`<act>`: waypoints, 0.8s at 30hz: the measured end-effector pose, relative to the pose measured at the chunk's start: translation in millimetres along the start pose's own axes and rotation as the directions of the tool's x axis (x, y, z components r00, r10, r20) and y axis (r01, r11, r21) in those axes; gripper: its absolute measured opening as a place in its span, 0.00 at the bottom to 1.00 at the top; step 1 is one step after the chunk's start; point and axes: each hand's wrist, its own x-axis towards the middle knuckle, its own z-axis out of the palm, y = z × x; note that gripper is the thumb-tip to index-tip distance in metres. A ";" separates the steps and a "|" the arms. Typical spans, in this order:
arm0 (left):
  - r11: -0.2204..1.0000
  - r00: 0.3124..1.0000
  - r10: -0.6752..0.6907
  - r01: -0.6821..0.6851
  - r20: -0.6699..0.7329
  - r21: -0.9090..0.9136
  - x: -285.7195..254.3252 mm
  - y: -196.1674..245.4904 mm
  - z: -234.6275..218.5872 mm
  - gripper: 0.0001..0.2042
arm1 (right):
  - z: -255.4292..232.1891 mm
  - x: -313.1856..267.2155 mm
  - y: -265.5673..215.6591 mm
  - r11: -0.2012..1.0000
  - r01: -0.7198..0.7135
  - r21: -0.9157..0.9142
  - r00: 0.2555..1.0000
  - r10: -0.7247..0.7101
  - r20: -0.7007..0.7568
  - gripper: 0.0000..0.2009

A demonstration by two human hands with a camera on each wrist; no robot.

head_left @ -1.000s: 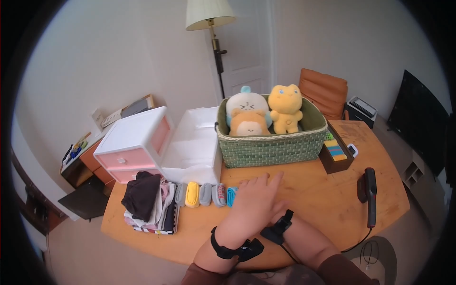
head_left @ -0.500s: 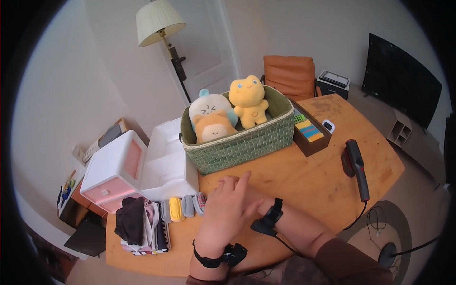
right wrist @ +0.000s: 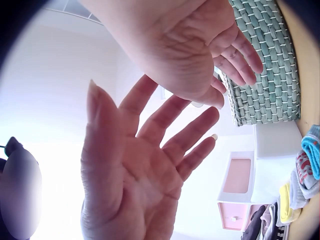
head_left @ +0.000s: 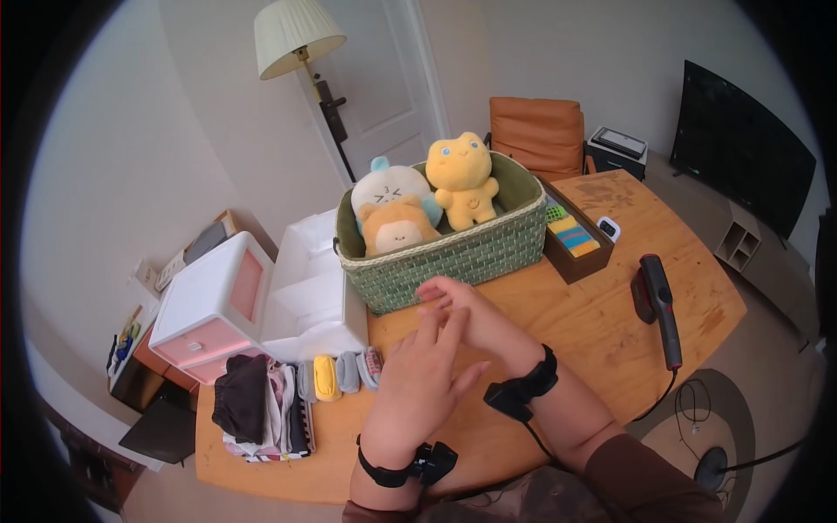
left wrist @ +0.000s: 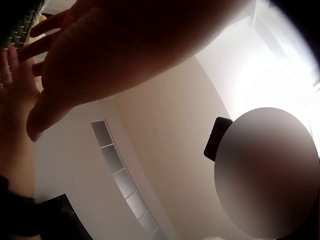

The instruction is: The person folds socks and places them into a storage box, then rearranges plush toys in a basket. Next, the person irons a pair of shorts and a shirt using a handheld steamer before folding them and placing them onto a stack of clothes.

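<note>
1. Your L hand point(head_left: 414, 383) hangs over the surface point(head_left: 602, 327), fingers extended & loose, thumb spread to the side. Nothing in it.
2. Your R hand point(head_left: 468, 307) is just beyond the L, partly covered by it in the head view. Fingers relaxed, slightly bent, also holding nada. Can't tell if the hands touch; they overlap in view.
3. Nearest your L hand: a row of rolled socks, incl. the yellow sock point(head_left: 324, 378), just R of the clothes pile point(head_left: 242, 399). A blue sock point(right wrist: 312, 149) at the row's end shows in the R wrist view; in the head view it's hidden.
4. Beyond the socks: white bin point(head_left: 331, 338), btwn the drawer unit point(head_left: 205, 288) & the green basket point(head_left: 497, 248). Basket is nearest your R hand & has plush toys in it, incl. the yellow plush point(head_left: 464, 170).
5. Step in hand, prob. a pause: both hands free, nothing gripped; socks, clothes & toys all untouched.
6. Next move calls for parting the hands first, IMO, so one doesn't block the other. For a sock, lower L to the row & pinch one roll lightly; they look soft & packed close, so a neighbor could get dragged along.
</note>
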 end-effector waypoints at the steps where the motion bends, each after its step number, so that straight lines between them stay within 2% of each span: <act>1: 1.000 1.000 0.005 -0.005 -0.014 0.002 -0.3 0.3 0.3 0.30 | -0.3 -3.0 -11.6 0.999 0.018 -0.030 1.000 -0.019 -0.015 0.17; 3: 1.000 1.000 0.009 -0.009 -0.027 0.004 -0.1 2.6 -1.8 0.30 | -0.8 -7.2 -26.9 0.998 0.034 -0.059 0.999 -0.036 -0.029 0.16; 6: 0.999 0.999 -0.016 0.018 0.035 -0.048 2.4 7.7 -8.4 0.31 | -3.7 -11.1 -36.1 0.998 0.060 -0.020 0.997 -0.061 -0.057 0.14; 8: 0.997 1.000 -0.009 0.010 0.009 -0.078 3.0 7.7 -8.4 0.32 | -7.5 -13.1 -38.2 0.984 0.173 0.051 0.983 -0.169 -0.066 0.15; 15: 0.996 1.000 -0.009 0.007 -0.023 -0.090 4.9 5.9 -5.9 0.34 | -10.0 -13.9 -51.4 0.985 0.171 -0.033 0.968 -0.174 -0.179 0.16; 18: 0.995 1.000 -0.006 0.005 -0.014 -0.103 6.4 5.6 -5.1 0.34 | -10.9 -14.9 -51.7 0.982 0.178 -0.062 0.965 -0.187 -0.186 0.11; 21: 0.995 0.997 0.026 -0.034 -0.077 -0.098 8.7 6.4 -4.6 0.34 | -11.6 -12.4 -51.9 0.984 0.180 -0.009 0.962 -0.178 -0.208 0.14; 23: 0.979 0.993 -0.026 0.002 -0.117 -0.206 10.3 12.9 -3.8 0.34 | -14.1 -12.4 -55.8 0.977 0.178 0.113 0.962 -0.150 -0.227 0.10; 24: 0.979 0.993 -0.025 0.000 -0.116 -0.206 11.0 15.4 -0.7 0.34 | -16.2 -13.8 -58.7 0.977 0.178 0.113 0.962 -0.149 -0.229 0.10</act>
